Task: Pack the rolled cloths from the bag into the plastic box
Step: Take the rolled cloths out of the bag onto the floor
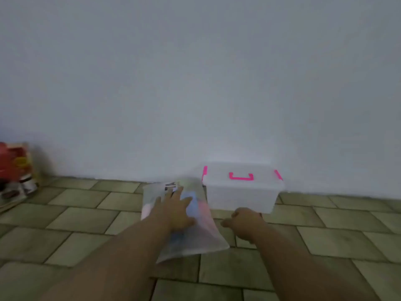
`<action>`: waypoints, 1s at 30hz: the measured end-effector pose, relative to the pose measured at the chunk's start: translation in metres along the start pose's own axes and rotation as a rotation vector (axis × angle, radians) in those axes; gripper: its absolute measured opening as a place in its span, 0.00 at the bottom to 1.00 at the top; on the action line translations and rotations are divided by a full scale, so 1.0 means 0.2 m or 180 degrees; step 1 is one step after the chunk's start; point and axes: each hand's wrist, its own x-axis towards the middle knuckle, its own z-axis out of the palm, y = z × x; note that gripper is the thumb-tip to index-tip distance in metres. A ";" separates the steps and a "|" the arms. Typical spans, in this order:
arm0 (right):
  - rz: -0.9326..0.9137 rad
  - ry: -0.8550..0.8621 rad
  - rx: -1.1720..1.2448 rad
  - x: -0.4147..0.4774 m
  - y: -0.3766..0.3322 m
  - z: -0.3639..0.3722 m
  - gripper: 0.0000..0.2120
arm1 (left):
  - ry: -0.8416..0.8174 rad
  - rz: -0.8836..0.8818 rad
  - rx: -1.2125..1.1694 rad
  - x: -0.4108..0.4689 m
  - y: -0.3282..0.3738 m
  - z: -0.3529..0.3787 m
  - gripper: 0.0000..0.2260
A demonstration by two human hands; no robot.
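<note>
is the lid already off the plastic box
No, the lid with its pink handle still sits closed on the plastic box.

The bag [191, 224] is a translucent, frosted plastic pouch lying flat on the tiled floor, its long axis running from 11 o'clock at the far end to 5 o'clock at the near end, with a dark printed label at the far end. Rolled cloths [196, 206] show through it as blurred pale blue and pink shapes. The plastic box [242, 190], clear with pink latches and handle, stands lidded just at the bag's 2 o'clock, against the wall.
</note>
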 end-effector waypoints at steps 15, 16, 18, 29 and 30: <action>0.1086 0.0330 0.2661 0.05 0.34 0.14 0.16 | -0.0473 0.0323 0.0866 -0.10 0.26 0.03 0.36; 0.1186 0.0555 0.3108 0.06 0.39 0.12 0.16 | -0.0370 0.0483 0.0909 -0.09 0.30 0.03 0.35; 0.1169 0.0451 0.3840 0.05 0.45 0.10 0.17 | -0.0289 0.0687 0.0886 -0.07 0.31 0.08 0.33; 0.1223 -0.1861 0.2830 -0.22 0.14 0.39 0.15 | -0.0071 -0.0207 0.0223 0.04 0.40 0.22 0.31; 0.1248 -0.1758 0.2888 -0.21 0.12 0.41 0.12 | -0.0079 -0.0347 0.0159 0.05 0.41 0.22 0.30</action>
